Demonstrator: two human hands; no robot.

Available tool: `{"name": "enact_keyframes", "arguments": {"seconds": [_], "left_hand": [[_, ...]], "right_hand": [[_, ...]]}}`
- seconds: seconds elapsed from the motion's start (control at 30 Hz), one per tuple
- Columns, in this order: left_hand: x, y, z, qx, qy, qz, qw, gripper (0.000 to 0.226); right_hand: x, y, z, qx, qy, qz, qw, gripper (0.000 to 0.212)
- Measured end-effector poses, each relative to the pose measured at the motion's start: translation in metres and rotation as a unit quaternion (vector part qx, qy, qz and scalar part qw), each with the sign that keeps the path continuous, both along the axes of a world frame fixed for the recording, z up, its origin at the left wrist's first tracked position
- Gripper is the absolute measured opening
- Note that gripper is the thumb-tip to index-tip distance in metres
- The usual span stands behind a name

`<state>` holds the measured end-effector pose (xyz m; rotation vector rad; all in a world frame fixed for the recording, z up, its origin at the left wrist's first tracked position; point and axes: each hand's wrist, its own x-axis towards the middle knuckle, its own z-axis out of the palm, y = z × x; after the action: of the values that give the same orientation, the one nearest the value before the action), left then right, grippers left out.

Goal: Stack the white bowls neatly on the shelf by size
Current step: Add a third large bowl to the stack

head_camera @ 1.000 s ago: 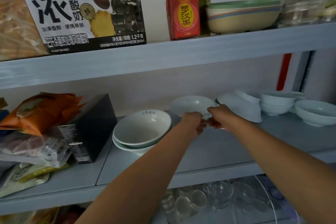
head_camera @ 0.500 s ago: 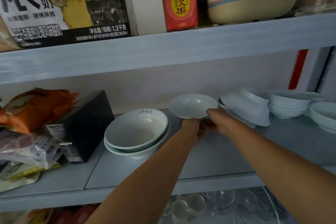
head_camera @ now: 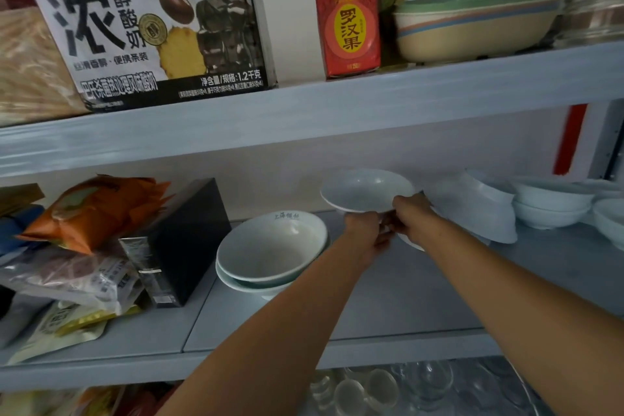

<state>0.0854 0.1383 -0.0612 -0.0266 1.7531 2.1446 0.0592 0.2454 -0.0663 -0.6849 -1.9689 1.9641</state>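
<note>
Both hands, left (head_camera: 363, 226) and right (head_camera: 410, 216), pinch the near rim of one white bowl (head_camera: 366, 191), lifted above the shelf (head_camera: 388, 297). Two nested bowls (head_camera: 270, 250) sit left, two stacked (head_camera: 550, 206) right.

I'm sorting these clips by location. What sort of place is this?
Probably a home pantry or kitchen storage shelf: white bowls stand beside snack bags, with a yogurt carton above and glassware below.
</note>
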Motion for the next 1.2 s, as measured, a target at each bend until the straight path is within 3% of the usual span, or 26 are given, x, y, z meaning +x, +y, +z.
{"name": "enact_keyframes", "arguments": {"seconds": [0.1, 0.27, 0.47, 0.57, 0.97, 1.2], "left_hand": [[-0.002, -0.013, 0.015, 0.007, 0.020, -0.002, 1.000, 0.029], [-0.009, -0.050, 0.045, 0.009, 0.036, 0.006, 0.999, 0.029], [-0.021, -0.102, 0.066, 0.048, 0.059, 0.002, 0.997, 0.049], [-0.025, -0.123, 0.073, 0.061, 0.057, 0.019, 0.996, 0.033], [-0.017, -0.189, 0.079, -0.129, 0.146, 0.057, 0.979, 0.022], [-0.012, -0.232, 0.077, -0.168, 0.148, 0.094, 0.970, 0.026]], "right_hand": [[0.017, -0.010, 0.030, 0.018, 0.013, 0.000, 1.000, 0.022], [0.027, -0.013, 0.058, 0.033, 0.033, -0.003, 0.999, 0.023], [0.045, -0.019, 0.083, 0.045, 0.053, 0.008, 0.998, 0.024], [0.057, -0.026, 0.091, 0.047, 0.063, 0.022, 0.997, 0.022], [0.066, -0.075, 0.088, 0.070, 0.064, 0.096, 0.991, 0.021], [0.055, -0.117, 0.076, 0.120, 0.061, 0.128, 0.983, 0.020]]}}
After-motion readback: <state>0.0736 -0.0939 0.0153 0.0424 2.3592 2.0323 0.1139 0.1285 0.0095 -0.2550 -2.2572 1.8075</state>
